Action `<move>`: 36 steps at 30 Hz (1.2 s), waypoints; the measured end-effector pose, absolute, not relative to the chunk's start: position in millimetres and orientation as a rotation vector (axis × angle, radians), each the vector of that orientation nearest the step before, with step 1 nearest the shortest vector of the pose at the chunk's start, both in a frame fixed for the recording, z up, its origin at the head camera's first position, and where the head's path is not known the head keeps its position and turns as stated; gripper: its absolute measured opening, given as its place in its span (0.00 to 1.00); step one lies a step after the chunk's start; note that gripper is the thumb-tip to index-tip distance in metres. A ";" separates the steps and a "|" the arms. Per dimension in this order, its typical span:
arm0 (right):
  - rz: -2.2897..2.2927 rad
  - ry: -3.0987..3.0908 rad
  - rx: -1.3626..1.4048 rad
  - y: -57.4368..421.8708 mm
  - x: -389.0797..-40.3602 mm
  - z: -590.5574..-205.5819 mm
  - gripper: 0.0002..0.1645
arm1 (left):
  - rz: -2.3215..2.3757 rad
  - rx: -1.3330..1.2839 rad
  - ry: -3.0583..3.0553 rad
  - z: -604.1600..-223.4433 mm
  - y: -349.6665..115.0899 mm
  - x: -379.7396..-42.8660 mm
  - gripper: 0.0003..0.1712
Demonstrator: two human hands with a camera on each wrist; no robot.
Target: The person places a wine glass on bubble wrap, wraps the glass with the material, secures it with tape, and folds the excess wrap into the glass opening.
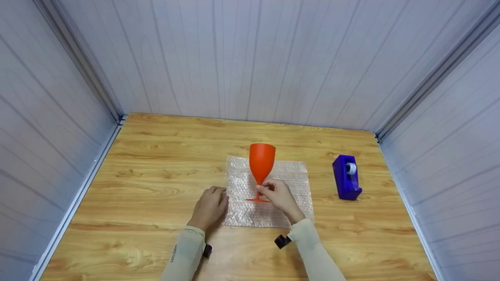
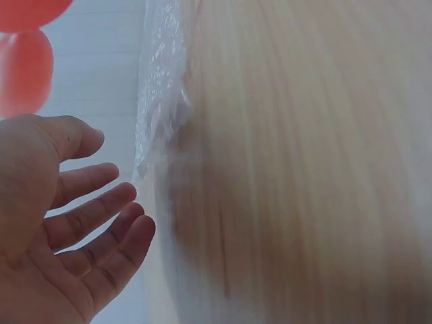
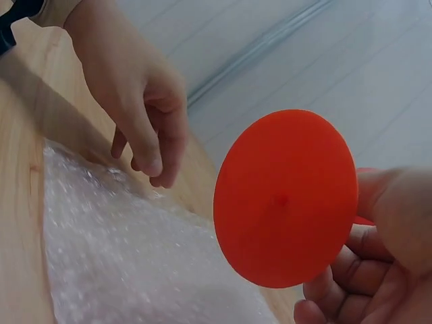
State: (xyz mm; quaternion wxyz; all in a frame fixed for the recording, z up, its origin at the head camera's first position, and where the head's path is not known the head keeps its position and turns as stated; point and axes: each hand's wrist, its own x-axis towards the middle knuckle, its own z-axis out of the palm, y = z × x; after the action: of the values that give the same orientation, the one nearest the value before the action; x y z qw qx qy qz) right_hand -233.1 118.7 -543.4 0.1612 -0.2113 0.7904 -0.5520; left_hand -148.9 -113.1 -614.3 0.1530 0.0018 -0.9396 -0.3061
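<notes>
An orange goblet (image 1: 262, 162) is held upright above a sheet of bubble wrap (image 1: 289, 212) in the head view. My right hand (image 1: 278, 194) pinches its stem between thumb and fingers. Seen from the right wrist, the round base (image 3: 287, 199) of the goblet faces the camera and hides part of the hand (image 3: 391, 250). My left hand (image 1: 211, 207) is by the left edge of the bubble wrap, holding nothing. In the left wrist view that hand (image 2: 74, 209) has its fingers loosely bent and apart, near the wrap's edge (image 2: 162, 74).
A blue tape dispenser (image 1: 346, 177) with a white roll stands on the wooden table (image 1: 156, 171), right of the bubble wrap. Pale panel walls (image 1: 234, 58) enclose the table at the back and both sides.
</notes>
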 end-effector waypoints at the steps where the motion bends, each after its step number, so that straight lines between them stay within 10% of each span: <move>1: -1.568 2.264 -0.599 115.2 -235.2 -549.0 0.12 | -0.888 0.015 -2.698 -614.5 -113.9 -148.8 0.14; 36: -1.362 2.308 -0.563 55.2 -231.1 -590.1 0.12 | -1.128 0.114 -2.722 -610.4 -120.7 -161.7 0.13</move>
State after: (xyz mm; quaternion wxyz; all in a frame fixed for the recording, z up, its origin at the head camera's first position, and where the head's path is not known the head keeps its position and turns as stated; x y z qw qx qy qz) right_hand -231.1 55.2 -590.1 0.2000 -0.2014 0.8258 -0.4874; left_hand -161.7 -120.7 -610.4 0.0963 0.0385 -0.9188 -0.3808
